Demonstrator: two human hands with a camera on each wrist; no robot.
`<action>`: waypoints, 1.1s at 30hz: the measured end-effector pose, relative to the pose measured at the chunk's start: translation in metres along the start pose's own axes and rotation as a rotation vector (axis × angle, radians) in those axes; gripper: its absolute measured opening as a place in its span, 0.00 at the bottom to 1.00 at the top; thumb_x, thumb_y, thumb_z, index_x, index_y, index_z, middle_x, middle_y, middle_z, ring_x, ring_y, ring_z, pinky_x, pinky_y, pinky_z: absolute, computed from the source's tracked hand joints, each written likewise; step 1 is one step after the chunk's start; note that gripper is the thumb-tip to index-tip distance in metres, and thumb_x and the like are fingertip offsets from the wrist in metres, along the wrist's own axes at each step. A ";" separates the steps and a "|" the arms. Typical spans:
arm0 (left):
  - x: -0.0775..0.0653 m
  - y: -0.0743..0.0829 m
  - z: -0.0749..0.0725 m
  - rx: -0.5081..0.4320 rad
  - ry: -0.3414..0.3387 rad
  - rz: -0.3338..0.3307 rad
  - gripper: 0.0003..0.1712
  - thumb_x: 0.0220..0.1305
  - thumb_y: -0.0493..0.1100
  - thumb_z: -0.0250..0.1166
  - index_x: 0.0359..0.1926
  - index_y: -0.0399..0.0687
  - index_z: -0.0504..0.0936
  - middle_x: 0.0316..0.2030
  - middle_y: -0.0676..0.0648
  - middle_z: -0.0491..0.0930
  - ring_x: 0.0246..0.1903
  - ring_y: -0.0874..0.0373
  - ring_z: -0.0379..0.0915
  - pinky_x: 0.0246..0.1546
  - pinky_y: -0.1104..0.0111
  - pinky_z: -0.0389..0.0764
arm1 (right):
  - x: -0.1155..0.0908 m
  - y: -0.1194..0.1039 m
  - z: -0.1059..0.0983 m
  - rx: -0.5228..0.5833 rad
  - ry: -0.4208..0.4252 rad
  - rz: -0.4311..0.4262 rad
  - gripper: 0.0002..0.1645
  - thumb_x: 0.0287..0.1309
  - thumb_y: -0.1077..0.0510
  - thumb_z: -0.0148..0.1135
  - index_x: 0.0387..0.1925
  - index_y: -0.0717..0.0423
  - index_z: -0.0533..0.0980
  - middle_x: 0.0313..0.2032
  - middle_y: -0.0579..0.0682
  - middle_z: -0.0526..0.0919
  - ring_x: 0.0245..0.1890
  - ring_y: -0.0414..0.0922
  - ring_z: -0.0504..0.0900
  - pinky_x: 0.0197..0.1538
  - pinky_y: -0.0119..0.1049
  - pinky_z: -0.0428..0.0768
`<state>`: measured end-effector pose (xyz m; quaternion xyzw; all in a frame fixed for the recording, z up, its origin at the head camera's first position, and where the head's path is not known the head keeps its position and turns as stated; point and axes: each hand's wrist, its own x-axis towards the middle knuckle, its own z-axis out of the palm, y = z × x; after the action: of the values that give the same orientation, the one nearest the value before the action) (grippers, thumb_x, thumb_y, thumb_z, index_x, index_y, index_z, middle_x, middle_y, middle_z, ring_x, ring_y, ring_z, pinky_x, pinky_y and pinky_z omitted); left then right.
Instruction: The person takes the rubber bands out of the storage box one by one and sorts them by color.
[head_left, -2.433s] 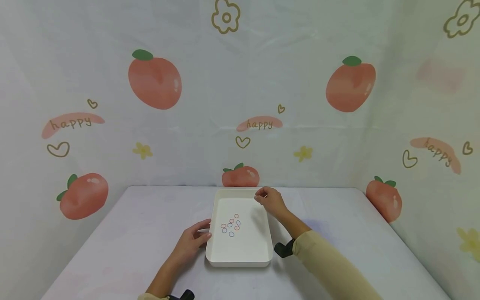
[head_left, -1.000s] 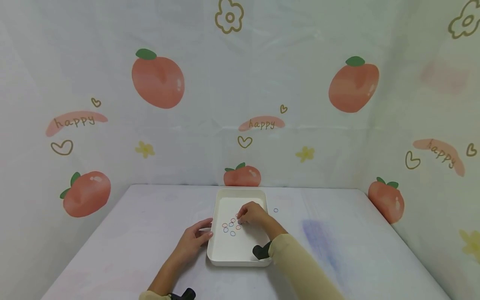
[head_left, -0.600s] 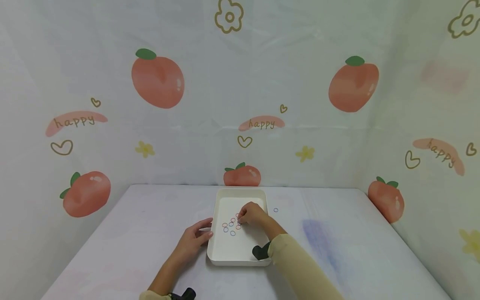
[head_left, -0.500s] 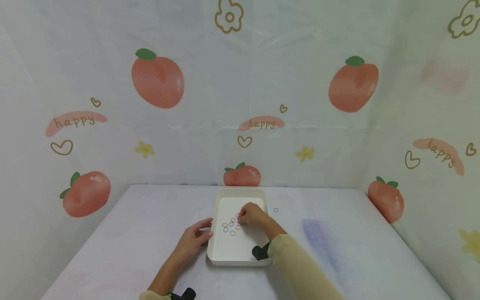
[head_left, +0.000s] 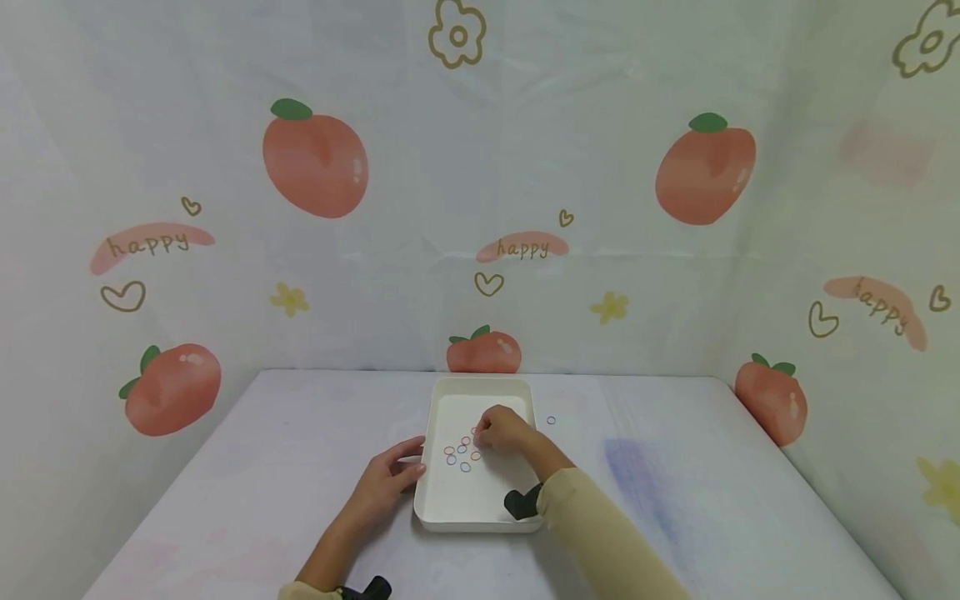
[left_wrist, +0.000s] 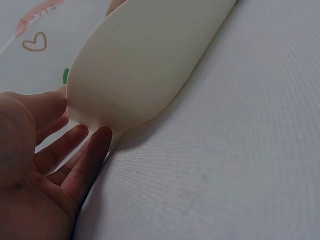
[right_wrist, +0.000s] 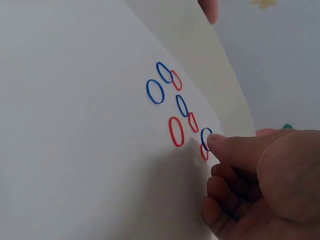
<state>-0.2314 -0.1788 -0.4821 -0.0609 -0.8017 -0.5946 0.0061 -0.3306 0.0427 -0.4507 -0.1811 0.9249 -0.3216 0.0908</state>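
Observation:
A shallow white tray (head_left: pixel 480 527) lies on the table with several small thin red and blue rings inside. My left hand (head_left: pixel 382 483) rests at the tray's left side, its fingertips (left_wrist: pixel 102 135) against the outer wall in the left wrist view. Over the tray's right half is my right hand (head_left: pixel 506 429), with thumb and finger pinching a blue ring (right_wrist: pixel 205 139). Just behind it a red ring (right_wrist: pixel 204 152) overlaps the thumb tip's area. Another red ring (right_wrist: pixel 176 131), a blue ring (right_wrist: pixel 155 91) and others lie flat on the tray floor.
One blue ring (head_left: pixel 551 420) lies on the table just outside the tray's right rim. A white cloth with printed fruit hangs behind the table (head_left: pixel 720 483). Black wrist cameras, such as the right one (head_left: pixel 521 502), sit at the sleeve ends.
My right hand has moved from the tray's far right rim to the rings, and a blue ring now lies on the table. Since half a second ago the fingertips have shifted slightly. The left hand stays.

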 end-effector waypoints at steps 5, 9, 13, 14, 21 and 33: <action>0.001 -0.001 -0.001 -0.007 -0.006 -0.007 0.27 0.67 0.37 0.61 0.66 0.39 0.70 0.57 0.37 0.74 0.51 0.46 0.77 0.45 0.63 0.82 | 0.000 -0.001 -0.004 0.025 0.037 -0.045 0.06 0.58 0.65 0.65 0.26 0.59 0.79 0.23 0.45 0.76 0.27 0.41 0.72 0.30 0.31 0.72; 0.001 -0.001 0.000 -0.005 -0.002 -0.009 0.27 0.67 0.37 0.62 0.66 0.39 0.70 0.57 0.37 0.75 0.50 0.46 0.77 0.44 0.63 0.82 | -0.002 -0.005 -0.010 0.051 0.059 -0.072 0.05 0.58 0.66 0.65 0.27 0.59 0.80 0.24 0.46 0.76 0.27 0.41 0.71 0.29 0.30 0.71; 0.001 -0.001 0.000 -0.006 0.000 -0.007 0.27 0.67 0.36 0.62 0.66 0.39 0.70 0.57 0.37 0.75 0.50 0.46 0.78 0.44 0.63 0.82 | -0.004 -0.009 -0.018 0.071 0.066 -0.062 0.05 0.60 0.65 0.64 0.28 0.59 0.79 0.25 0.46 0.76 0.28 0.42 0.72 0.30 0.31 0.72; 0.001 -0.001 0.000 -0.006 -0.001 -0.005 0.27 0.66 0.36 0.62 0.66 0.38 0.70 0.56 0.37 0.75 0.50 0.46 0.78 0.44 0.64 0.82 | -0.005 -0.009 -0.020 0.073 0.068 -0.060 0.05 0.61 0.64 0.63 0.28 0.58 0.79 0.26 0.46 0.76 0.28 0.42 0.72 0.30 0.31 0.72; 0.001 -0.001 -0.001 0.006 0.007 -0.015 0.27 0.67 0.37 0.62 0.66 0.41 0.71 0.56 0.39 0.75 0.50 0.47 0.78 0.45 0.62 0.82 | -0.012 -0.011 -0.037 0.102 0.095 -0.075 0.04 0.61 0.64 0.63 0.30 0.59 0.79 0.27 0.46 0.77 0.29 0.43 0.73 0.33 0.34 0.74; 0.001 0.000 0.000 0.007 0.008 -0.022 0.27 0.66 0.37 0.63 0.65 0.42 0.71 0.56 0.40 0.76 0.51 0.46 0.77 0.46 0.61 0.81 | -0.031 0.021 -0.054 0.128 0.189 -0.071 0.04 0.61 0.65 0.62 0.30 0.59 0.77 0.29 0.47 0.76 0.31 0.44 0.73 0.35 0.37 0.75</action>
<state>-0.2325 -0.1782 -0.4819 -0.0497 -0.8043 -0.5922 0.0032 -0.3232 0.1002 -0.4202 -0.1763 0.9000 -0.3987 0.0033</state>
